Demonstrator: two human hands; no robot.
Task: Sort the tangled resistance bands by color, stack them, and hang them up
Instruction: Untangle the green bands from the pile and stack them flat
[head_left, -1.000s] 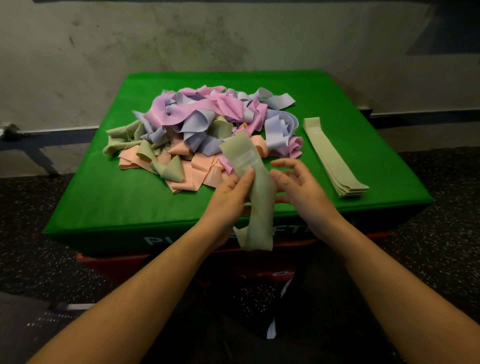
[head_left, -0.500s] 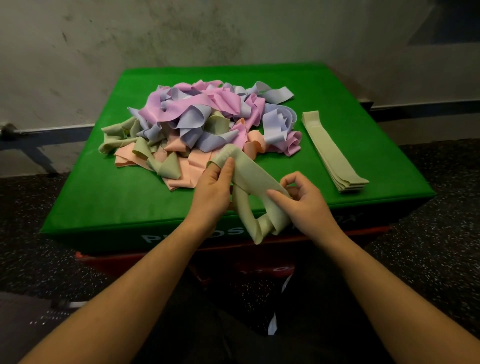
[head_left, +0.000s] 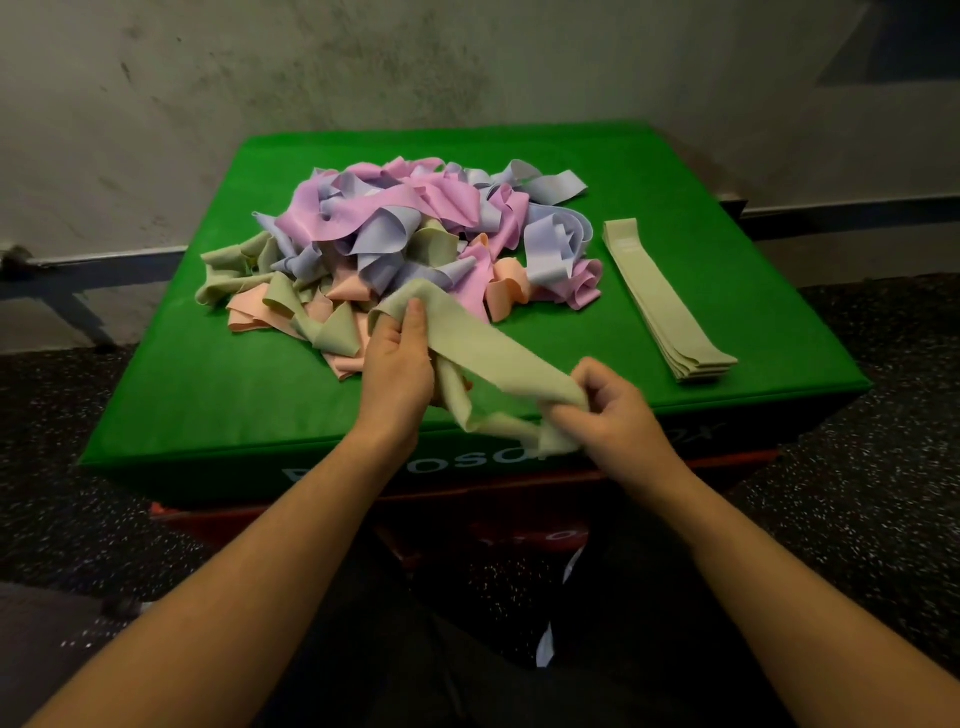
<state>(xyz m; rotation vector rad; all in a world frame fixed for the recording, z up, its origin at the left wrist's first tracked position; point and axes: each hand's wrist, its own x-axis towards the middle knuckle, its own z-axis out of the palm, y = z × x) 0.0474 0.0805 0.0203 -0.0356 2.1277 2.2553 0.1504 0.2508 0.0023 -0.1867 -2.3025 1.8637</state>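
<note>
Green box (head_left: 701, 171), lettering partly hidden: left hand (head_left: 397, 371) and right hand (head_left: 613, 410) grip green band (head_left: 498, 353).

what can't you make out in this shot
- Head view: the white lettering on the green box front is partly covered by the left hand, the right hand and the held green band.
- How many bands lie in the green stack: edges too thin to count.
- Bands buried under the pile: hidden by those on top.
- No hanger or hook is in view.
</note>
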